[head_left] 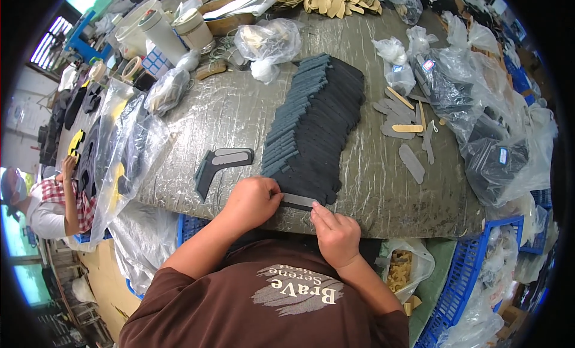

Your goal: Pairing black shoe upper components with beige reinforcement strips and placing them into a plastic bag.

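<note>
My left hand [254,201] is closed, pinching the left end of a thin grey strip [297,199]. The fingertips of my right hand [336,233] pinch or press the strip's other end. This strip lies over the near end of a long overlapping row of black cut pieces [326,123] with teal edges along the left side. To the left of the row rests a bent black piece [207,179] with a rounded grey strip [232,156] on its upper arm. More loose grey strips [412,163] lie on the right part of the table.
The table [383,210] has a shiny, wrinkled covering. Flat wooden sticks [408,128] lie among the grey strips. Plastic bags [446,78] crowd the right side; tubs [193,27] stand at the far left. A blue crate [464,276] sits below right. Another person [51,207] works at left.
</note>
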The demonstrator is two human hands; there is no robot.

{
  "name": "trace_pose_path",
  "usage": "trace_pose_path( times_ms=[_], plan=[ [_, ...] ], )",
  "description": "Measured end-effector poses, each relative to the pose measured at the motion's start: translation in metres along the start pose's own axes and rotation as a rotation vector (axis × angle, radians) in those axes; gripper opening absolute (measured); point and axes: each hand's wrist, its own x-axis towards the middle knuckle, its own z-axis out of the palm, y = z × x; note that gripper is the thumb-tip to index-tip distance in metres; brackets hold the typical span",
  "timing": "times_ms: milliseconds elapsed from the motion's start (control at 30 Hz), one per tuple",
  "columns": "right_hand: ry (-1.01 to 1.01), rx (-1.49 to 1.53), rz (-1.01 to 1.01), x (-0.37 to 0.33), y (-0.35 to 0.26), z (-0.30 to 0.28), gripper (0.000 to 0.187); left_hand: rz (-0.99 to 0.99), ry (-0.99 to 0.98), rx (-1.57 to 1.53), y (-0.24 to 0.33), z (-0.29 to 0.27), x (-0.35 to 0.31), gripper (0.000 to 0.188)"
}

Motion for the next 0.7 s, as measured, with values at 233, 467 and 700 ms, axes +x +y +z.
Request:
trace_pose_path(
  times_ms=[233,467,700],
  plan=[
    [0.01,0.18,0.115,0.004,0.001,-0.002,0.021,0.178,0.164,-0.11,-0.021,-0.018,-0.005,0.01],
    [-0.05,0.037,0.131,0.019,0.0,-0.001,0.021,-0.233,0.284,0.092,-0.057,-0.081,0.0,0.025],
    [-0.081,0.868,0.271,0.049,-0.032,-0.005,0.012,0.372,0.002,-0.08,0.007,-0.024,-0.023,0.079]
  ],
)
